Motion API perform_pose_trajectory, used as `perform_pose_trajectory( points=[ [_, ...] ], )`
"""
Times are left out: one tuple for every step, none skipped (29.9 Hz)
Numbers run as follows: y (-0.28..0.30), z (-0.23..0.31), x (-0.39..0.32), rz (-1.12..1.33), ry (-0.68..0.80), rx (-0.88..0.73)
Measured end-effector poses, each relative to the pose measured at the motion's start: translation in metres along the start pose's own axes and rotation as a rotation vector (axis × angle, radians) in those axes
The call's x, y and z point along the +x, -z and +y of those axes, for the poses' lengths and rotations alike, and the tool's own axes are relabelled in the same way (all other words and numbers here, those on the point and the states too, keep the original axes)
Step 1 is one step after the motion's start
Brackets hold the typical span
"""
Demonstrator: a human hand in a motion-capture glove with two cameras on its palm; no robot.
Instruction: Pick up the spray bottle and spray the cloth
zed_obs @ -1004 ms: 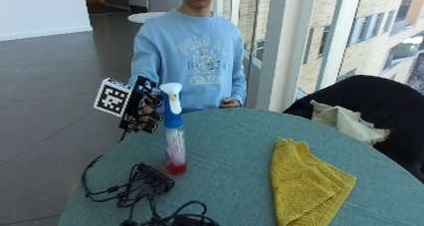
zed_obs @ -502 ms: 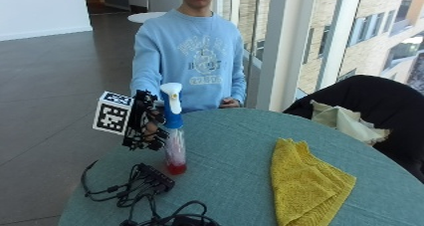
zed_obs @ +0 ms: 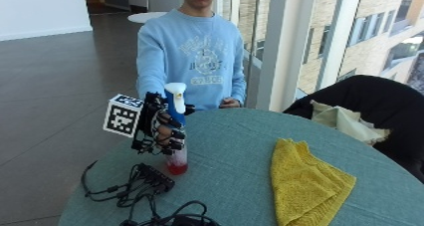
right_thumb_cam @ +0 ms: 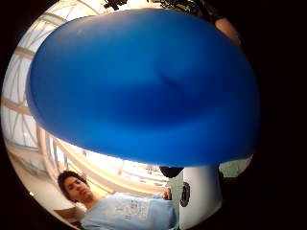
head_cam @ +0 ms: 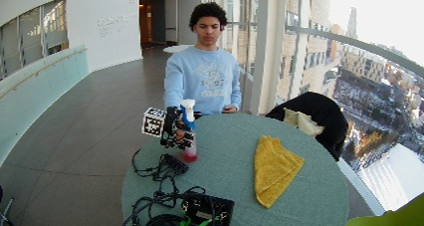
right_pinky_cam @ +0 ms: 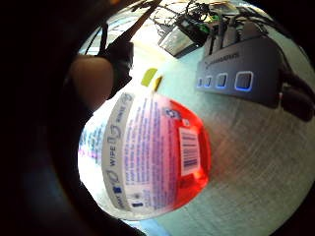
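My gloved right-hand grip (zed_obs: 162,129) wraps the clear, red-liquid spray bottle with blue-and-white head (zed_obs: 176,131), hiding its middle, base on the teal tabletop (zed_obs: 232,156).

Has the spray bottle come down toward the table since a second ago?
Yes. The spray bottle, gripped by the gloved right hand, has sunk; its red base now sits at the green table.

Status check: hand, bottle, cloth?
Right hand wrapped round spray bottle, its base at the table. Yellow cloth lies flat, apart from the bottle. Black hub beside the bottle's base; path to cloth open.
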State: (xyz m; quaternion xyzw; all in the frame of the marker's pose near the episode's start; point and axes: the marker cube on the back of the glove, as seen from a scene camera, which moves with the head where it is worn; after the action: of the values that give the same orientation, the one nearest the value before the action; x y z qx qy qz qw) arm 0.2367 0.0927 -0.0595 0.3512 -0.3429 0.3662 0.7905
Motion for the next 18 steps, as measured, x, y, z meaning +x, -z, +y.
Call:
perform_pose_trajectory(
  points=[
    [0.0, 0.001, 0.0, 0.011, 0.0, 0.012],
    [0.001, 0.001, 0.001, 0.021, 0.0, 0.022],
    [0.001, 0.002, 0.001, 0.028, 0.001, 0.03],
    [0.002, 0.003, 0.002, 0.031, 0.002, 0.036],
    [0.003, 0.004, 0.002, 0.032, 0.003, 0.04],
    [0.003, 0.005, 0.003, 0.033, 0.004, 0.044],
    [0.004, 0.005, 0.004, 0.033, 0.006, 0.046],
    [0.005, 0.005, 0.004, 0.034, 0.009, 0.048],
    [0.005, 0.005, 0.004, 0.036, 0.014, 0.049],
    [0.005, 0.004, 0.003, 0.041, 0.02, 0.051],
    [0.005, 0.003, 0.001, 0.048, 0.025, 0.05],
    [0.004, 0.001, -0.001, 0.059, 0.03, 0.046],
    [0.003, -0.001, -0.004, 0.072, 0.034, 0.039],
    [0.002, -0.003, -0.007, 0.087, 0.039, 0.026],
    [0.0, -0.005, -0.01, 0.103, 0.044, 0.011],
    [-0.002, -0.007, -0.014, 0.117, 0.049, -0.007],
    [-0.003, -0.008, -0.018, 0.13, 0.056, -0.025],
    [-0.005, -0.009, -0.022, 0.142, 0.064, -0.044]
  ],
)
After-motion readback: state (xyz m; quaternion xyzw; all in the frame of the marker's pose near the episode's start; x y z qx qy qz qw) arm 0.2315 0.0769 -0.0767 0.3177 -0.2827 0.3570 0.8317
